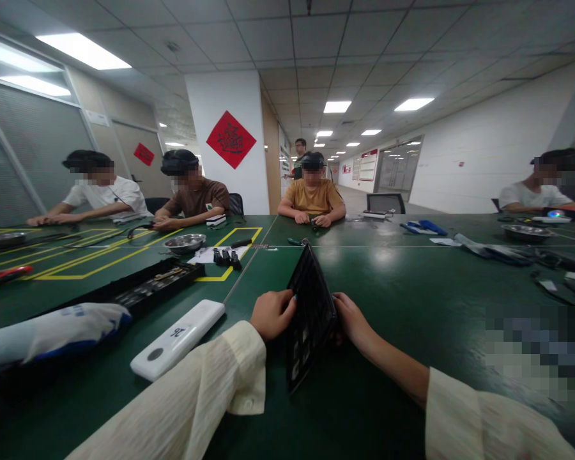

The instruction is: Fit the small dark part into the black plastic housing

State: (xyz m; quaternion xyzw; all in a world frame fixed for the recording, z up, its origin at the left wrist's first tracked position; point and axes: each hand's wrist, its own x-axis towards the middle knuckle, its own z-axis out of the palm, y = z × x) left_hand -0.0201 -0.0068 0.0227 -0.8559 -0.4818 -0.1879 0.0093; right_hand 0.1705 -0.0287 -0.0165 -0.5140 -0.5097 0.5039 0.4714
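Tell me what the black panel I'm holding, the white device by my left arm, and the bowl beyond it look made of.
Black panel: probably plastic with a dull sheen, since it looks rigid and straight-edged, though that's uncertain. White device: likely hard, smooth plastic, from its even colour and soft highlights. Bowl: apparently shiny metal, judging by its silvery reflections.

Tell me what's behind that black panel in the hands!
Green table shows past the black panel; the right hand is partly hidden behind it. Whatever else it covers can't be seen.
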